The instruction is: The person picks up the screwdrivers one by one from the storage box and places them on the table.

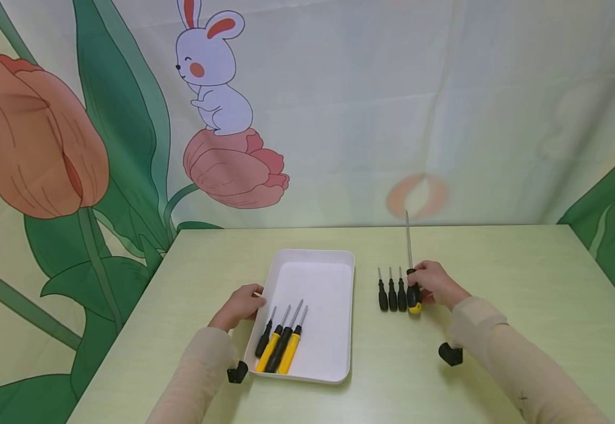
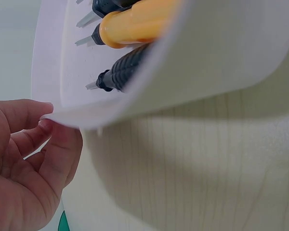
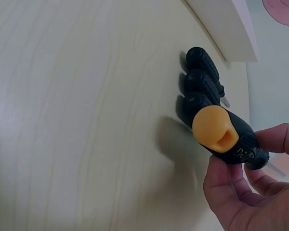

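Note:
My right hand (image 1: 433,282) grips a long screwdriver (image 1: 412,294) by its black handle with a yellow end cap, the steel shaft pointing to the back. In the right wrist view the yellow cap (image 3: 216,128) faces the camera, thumb and fingers on either side of the handle. Just left of it, three small black screwdrivers (image 1: 392,299) lie side by side on the table. At the white tray's (image 1: 318,330) left edge, my left hand (image 1: 241,306) pinches the rim (image 2: 67,118) between thumb and fingers. Inside the tray are two yellow-handled screwdrivers (image 1: 289,353) and two black-handled ones (image 1: 280,351).
The pale wood-grain table (image 1: 525,277) ends at the back against a printed cloth (image 1: 339,118) with a rabbit and tulips. A black wrist mount (image 1: 237,372) sits below the left sleeve, and another black mount (image 1: 450,354) hangs under the right sleeve.

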Demonstrator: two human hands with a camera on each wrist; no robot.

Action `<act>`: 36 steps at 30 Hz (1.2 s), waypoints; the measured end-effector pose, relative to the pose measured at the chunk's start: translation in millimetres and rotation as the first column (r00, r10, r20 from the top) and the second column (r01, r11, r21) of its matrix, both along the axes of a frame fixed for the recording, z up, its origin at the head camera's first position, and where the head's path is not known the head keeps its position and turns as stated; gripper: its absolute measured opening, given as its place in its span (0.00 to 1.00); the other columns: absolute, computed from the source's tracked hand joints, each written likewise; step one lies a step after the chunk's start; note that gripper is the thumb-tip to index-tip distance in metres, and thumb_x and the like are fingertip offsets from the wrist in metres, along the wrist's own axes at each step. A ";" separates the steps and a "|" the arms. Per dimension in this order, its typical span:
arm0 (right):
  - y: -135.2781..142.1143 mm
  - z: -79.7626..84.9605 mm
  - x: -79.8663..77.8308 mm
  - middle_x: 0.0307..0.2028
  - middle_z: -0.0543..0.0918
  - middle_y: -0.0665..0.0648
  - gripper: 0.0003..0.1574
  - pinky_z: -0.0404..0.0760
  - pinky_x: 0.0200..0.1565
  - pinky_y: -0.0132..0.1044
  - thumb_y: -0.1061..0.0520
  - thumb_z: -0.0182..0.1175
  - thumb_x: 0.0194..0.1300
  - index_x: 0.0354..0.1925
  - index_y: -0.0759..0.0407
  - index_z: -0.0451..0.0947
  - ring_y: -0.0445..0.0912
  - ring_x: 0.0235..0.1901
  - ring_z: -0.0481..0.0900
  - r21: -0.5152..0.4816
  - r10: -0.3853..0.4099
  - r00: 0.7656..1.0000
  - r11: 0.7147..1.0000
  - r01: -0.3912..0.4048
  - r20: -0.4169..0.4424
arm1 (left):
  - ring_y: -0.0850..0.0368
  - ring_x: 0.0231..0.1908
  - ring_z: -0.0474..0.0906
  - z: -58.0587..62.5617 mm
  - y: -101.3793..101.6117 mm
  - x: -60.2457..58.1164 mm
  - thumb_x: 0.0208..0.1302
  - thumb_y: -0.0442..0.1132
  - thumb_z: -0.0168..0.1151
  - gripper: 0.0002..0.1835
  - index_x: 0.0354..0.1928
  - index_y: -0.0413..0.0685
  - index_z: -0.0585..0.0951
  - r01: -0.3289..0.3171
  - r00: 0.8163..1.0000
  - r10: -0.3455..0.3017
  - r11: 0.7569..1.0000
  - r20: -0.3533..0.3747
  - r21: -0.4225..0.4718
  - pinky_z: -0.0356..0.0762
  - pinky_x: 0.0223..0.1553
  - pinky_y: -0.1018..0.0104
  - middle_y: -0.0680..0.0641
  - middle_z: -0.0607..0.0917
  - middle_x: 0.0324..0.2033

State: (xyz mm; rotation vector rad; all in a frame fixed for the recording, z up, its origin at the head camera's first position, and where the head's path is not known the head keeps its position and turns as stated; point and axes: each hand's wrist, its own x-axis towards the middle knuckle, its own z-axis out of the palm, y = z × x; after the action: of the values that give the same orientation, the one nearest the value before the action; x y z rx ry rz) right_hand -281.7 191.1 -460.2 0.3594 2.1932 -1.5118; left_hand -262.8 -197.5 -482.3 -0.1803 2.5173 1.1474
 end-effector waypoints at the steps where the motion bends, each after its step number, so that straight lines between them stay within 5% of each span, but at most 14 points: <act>1: 0.5 -1.2 -0.3 0.40 0.70 0.62 0.27 0.76 0.28 0.39 0.62 0.50 0.53 0.52 0.67 0.58 0.47 0.25 0.73 0.004 -0.002 1.000 1.000 0.002 0.003 | 0.52 0.31 0.77 -5.7 -3.1 -3.3 0.61 0.34 0.49 0.14 0.47 0.35 0.71 0.019 1.000 -0.019 1.000 -0.007 0.006 0.77 0.30 0.61 0.38 0.78 0.39; 7: 1.7 -7.5 -1.8 0.40 0.71 0.63 0.24 0.76 0.27 0.38 0.62 0.50 0.54 0.50 0.67 0.59 0.47 0.25 0.73 0.020 -0.018 1.000 1.000 0.017 0.016 | 0.52 0.32 0.77 -18.8 -10.6 -10.7 0.61 0.38 0.50 0.14 0.47 0.39 0.72 0.035 0.999 -0.035 0.999 0.002 0.032 0.77 0.31 0.60 0.40 0.78 0.40; 17: 1.5 -12.8 -5.7 0.36 0.72 0.61 0.20 0.76 0.26 0.37 0.63 0.51 0.53 0.46 0.67 0.62 0.47 0.24 0.72 0.049 -0.045 0.999 0.998 0.044 0.019 | 0.51 0.32 0.78 -1.4 -2.1 -1.0 0.61 0.35 0.49 0.14 0.48 0.38 0.71 0.000 1.000 0.000 1.000 0.015 0.012 0.77 0.34 0.59 0.38 0.78 0.42; 36: 3.3 -19.2 -7.8 0.36 0.71 0.62 0.18 0.76 0.24 0.37 0.62 0.51 0.51 0.41 0.68 0.63 0.46 0.23 0.72 0.131 -0.064 0.998 0.989 0.064 -0.005 | 0.54 0.32 0.77 5.7 4.1 2.4 0.61 0.34 0.48 0.15 0.49 0.35 0.71 -0.017 1.000 0.018 1.000 0.022 -0.022 0.77 0.35 0.60 0.38 0.77 0.42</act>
State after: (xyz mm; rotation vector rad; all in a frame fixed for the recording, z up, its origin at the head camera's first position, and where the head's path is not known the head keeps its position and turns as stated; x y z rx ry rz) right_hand -289.4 194.4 -479.4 0.4751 2.3088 -1.4037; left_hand -260.4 -193.4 -476.6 -0.2200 2.5141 1.1190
